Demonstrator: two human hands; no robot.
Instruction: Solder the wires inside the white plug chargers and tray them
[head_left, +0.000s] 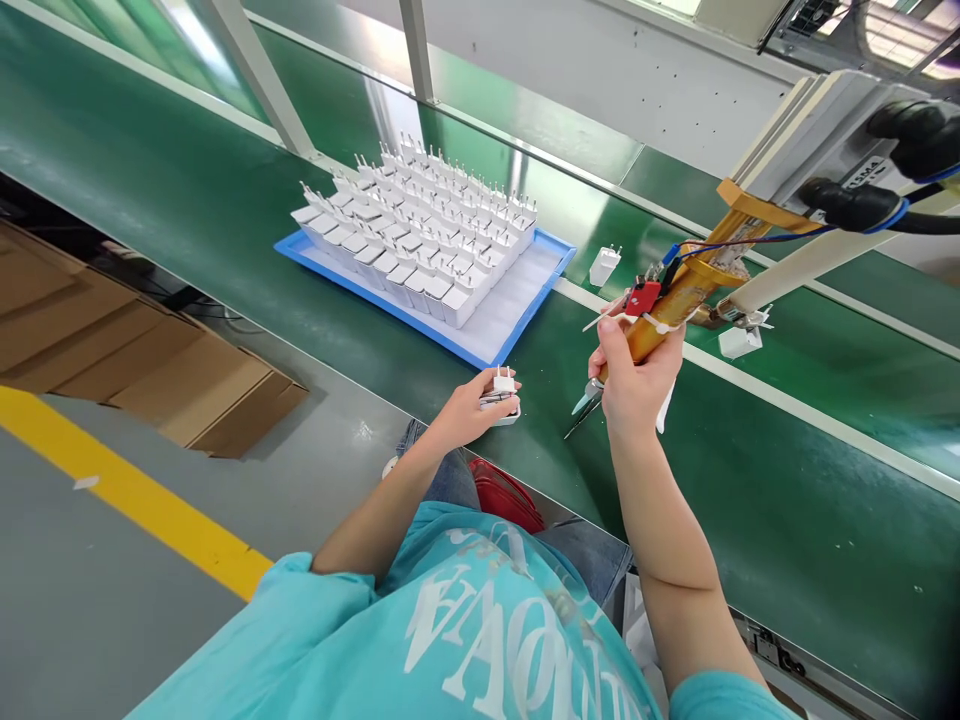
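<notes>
My left hand (471,408) is closed around a white charger plug (504,392), held just above the near edge of the green conveyor belt (787,500). My right hand (636,375) is wrapped round the yellow handle of a fixture (686,290) that carries a red switch (643,297) and coloured wires; metal tweezers (585,408) and a bit of white stick out below that hand. A blue tray (525,320) holding several rows of white charger plugs (420,235) lies on the belt to the left, beyond my left hand.
Two loose white plugs sit on the belt: one (604,265) right of the tray, another (741,340) under the fixture's far end. Black cables (862,205) run from a grey machine at top right. Flattened cardboard (150,360) and a yellow floor line (142,500) lie left.
</notes>
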